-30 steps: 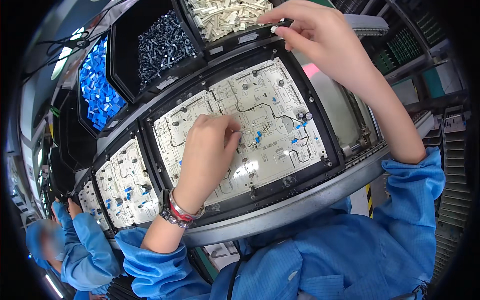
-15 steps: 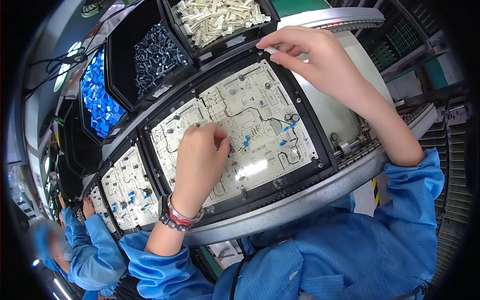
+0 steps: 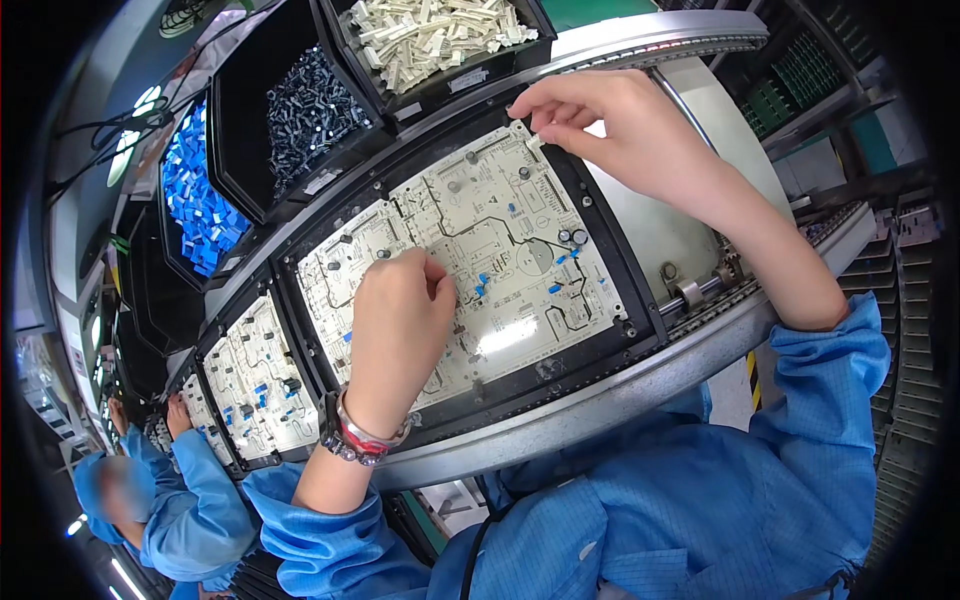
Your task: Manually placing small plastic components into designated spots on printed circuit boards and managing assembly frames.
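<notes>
My right hand (image 3: 625,130) is at the far right corner of a pale circuit board (image 3: 510,215) in a black frame. Its thumb and forefinger pinch a small white connector, now mostly hidden by the fingers, by the board's edge. My left hand (image 3: 400,315) hovers over the middle of the board with curled fingers and the thumb against the forefinger. Whatever they hold is out of sight. Blue components (image 3: 483,285) and dark round capacitors (image 3: 572,237) stand on the board.
Beyond the board stand black bins of white connectors (image 3: 440,40), dark small parts (image 3: 310,110) and blue components (image 3: 200,190). A second populated board (image 3: 250,360) lies to the left, where a co-worker in blue (image 3: 195,515) reaches in. A metal conveyor rail (image 3: 600,395) runs along the near side.
The framed board has shifted slightly left. My right hand has moved slightly left and lower to the board's corner, and the white connector shows less. My left hand has barely moved.
</notes>
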Demonstrator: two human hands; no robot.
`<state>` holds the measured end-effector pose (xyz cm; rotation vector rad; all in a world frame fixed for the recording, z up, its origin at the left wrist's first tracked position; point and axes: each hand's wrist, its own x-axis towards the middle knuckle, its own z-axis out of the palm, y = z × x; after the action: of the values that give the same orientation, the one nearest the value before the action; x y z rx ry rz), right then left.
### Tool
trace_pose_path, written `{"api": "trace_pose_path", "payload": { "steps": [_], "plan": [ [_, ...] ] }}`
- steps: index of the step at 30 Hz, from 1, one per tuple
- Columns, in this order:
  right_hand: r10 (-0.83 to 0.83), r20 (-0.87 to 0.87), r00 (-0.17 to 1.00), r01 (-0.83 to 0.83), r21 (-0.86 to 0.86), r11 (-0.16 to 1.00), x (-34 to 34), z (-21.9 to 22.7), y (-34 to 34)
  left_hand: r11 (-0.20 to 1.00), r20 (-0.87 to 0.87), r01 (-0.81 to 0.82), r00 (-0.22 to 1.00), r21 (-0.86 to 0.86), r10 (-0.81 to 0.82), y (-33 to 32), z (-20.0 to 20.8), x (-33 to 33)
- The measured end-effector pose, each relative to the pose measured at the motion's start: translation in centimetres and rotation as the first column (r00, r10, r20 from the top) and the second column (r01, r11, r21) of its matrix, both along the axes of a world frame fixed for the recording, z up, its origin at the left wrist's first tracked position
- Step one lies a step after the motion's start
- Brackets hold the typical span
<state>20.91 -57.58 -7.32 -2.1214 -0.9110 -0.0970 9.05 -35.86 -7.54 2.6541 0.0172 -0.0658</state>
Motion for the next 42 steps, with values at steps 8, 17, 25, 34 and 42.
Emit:
{"api": "trace_pose_path", "payload": {
  "steps": [8,17,25,34,42],
  "plan": [
    [0.109,-0.402,0.909,-0.077,0.096,0.992,-0.2,-0.4,-0.1,0.99,0.114,0.097,0.988,0.104,-0.109,-0.6,-0.3,-0.3],
    [0.146,-0.655,0.742,0.019,0.238,0.971,-0.6,-0.8,0.6,0.883,0.17,0.182,0.945,0.433,-0.278,-0.7,-0.7,-1.7],
    [0.286,-0.546,0.787,-0.164,0.262,0.951,0.0,-2.7,0.3,0.941,0.401,0.025,0.9,0.339,-0.168,2.1,1.9,0.2],
    [0.274,0.006,0.962,-0.265,-0.234,0.935,-0.8,-1.2,0.3,0.898,0.645,-0.292,0.765,0.329,0.012,20.1,2.6,7.8],
    [0.242,-0.027,0.97,-0.238,-0.315,0.919,-1.0,-0.7,-0.7,0.847,0.586,-0.335,0.81,0.412,0.035,17.7,1.3,8.0]
  ]
}}
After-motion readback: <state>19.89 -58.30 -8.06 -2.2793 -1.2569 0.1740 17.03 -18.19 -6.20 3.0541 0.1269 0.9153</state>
